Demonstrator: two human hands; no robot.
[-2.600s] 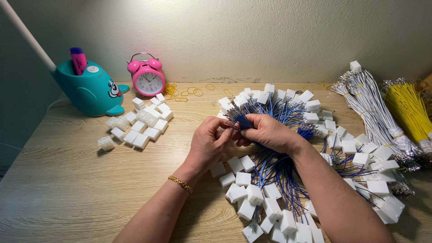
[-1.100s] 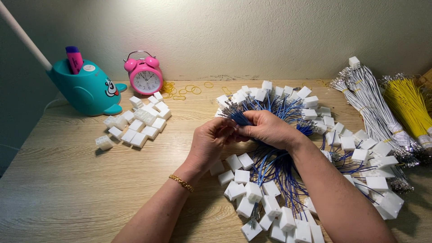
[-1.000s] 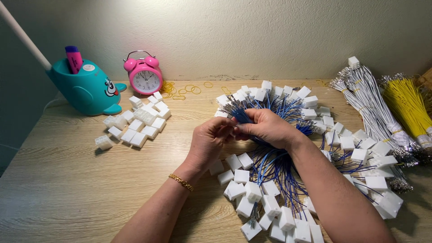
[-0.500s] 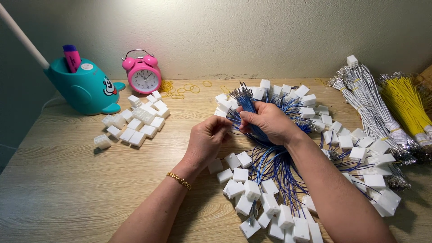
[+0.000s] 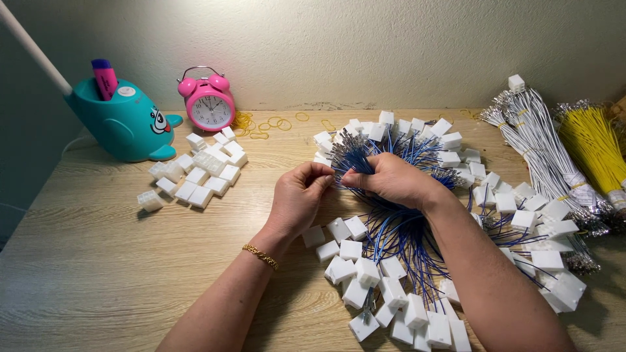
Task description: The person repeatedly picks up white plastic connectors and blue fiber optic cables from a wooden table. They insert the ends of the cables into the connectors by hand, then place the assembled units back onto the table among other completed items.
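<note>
Your fingers [image 5: 355, 177] of the right hand [image 5: 391, 182] are curled and pressed together around a bundle of thin blue wires [image 5: 398, 225], gripping it near the stripped metal tips, which fan out like a stiff brush just above your knuckles. Your left hand [image 5: 297, 199] sits just beside it, thumb and forefinger pinched together at the edge of that same bundle; whether they nip a single strand you cannot tell. A fine gold chain bracelet [image 5: 261, 256] circles that wrist.

The wires lie in a loose sheaf across the pale wood-grain desk [image 5: 98, 274], each strand ending in a small white plastic connector block [image 5: 365, 270], boxy and matte; the blocks ring the sheaf at its top and bottom ends and spill toward your right forearm.

To your left, well apart, a heap of loose white blocks [image 5: 195, 176] lies near a glossy teal whale-shaped holder [image 5: 120, 124] with a pink-and-purple marker [image 5: 104, 78] standing in it. Beside that stands a round pink alarm clock [image 5: 207, 101] with twin bells, and thin yellow rubber bands [image 5: 267, 124] are scattered behind it. At far right lie a bundle of white wires [image 5: 541, 143] and a bundle of yellow wires [image 5: 596, 150], both with bristly metal ends.
</note>
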